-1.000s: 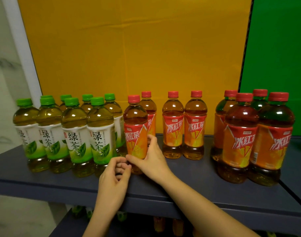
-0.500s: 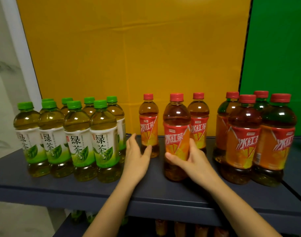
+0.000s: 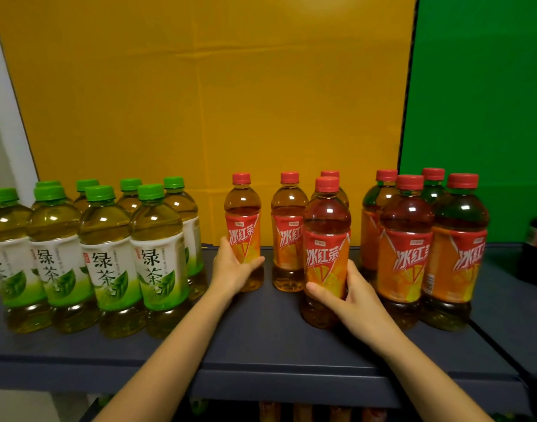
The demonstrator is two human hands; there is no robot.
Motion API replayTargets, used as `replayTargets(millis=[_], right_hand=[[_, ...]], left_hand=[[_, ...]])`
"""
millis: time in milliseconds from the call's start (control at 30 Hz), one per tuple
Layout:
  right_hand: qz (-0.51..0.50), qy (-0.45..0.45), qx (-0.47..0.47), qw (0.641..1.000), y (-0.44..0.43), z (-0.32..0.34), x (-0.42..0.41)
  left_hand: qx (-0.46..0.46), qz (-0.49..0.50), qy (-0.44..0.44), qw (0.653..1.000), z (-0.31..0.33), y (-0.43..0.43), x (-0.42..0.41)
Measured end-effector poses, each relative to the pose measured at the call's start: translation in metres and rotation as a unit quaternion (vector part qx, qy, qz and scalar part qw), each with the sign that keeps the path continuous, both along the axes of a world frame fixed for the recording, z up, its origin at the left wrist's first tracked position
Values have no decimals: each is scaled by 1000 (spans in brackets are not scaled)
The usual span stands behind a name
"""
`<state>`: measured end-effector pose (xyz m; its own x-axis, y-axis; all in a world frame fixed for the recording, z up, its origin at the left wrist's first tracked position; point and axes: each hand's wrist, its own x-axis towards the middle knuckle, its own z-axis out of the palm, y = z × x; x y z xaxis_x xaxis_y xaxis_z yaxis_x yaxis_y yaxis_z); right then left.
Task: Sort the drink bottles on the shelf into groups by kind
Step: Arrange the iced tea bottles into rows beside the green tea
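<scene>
Upright on the dark shelf (image 3: pixel 261 339), all of it: green-capped tea bottles (image 3: pixel 108 257) packed at the left, a red-capped block of four (image 3: pixel 425 248) at the right, and three loose red-capped bottles between, with a fourth cap peeping behind the front one. Wrapped around the lower label of the front red-tea bottle (image 3: pixel 326 239), the right hand (image 3: pixel 349 296), thumb across the front, fingers curled behind; clamped, and just left of the right block, nearly touching it. Whether lifted or resting on the shelf, hard to tell from this angle. Cupped against the left side of the rear-left red-tea bottle (image 3: pixel 242 226), the left hand (image 3: pixel 232 269), thumb under the label, fingers half open rather than fully closed, touching the bottle at least.

Decisive relation: loose red bottles lying left of their own group, long axes vertical, so travel runs sideways to the right along the shelf. Nearest to the gap beside the block: the right hand and its bottle. Farther off, and likely second in turn: the left hand's bottle, with the middle red-tea bottle (image 3: pixel 288 233) standing in its path.
</scene>
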<state>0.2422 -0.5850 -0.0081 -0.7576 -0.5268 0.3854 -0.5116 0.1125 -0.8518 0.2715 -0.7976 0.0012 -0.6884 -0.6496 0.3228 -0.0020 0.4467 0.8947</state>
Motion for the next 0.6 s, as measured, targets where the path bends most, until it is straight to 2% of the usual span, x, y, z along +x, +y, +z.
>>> replayTargets(millis=[167, 600], right_hand=[[-51, 30, -31, 998, 3, -7, 3], [-152, 149, -10, 977, 6, -15, 13]], left_hand=[[-22, -42, 25, 999, -4, 7, 26], [-23, -210, 46, 976, -10, 51, 41]])
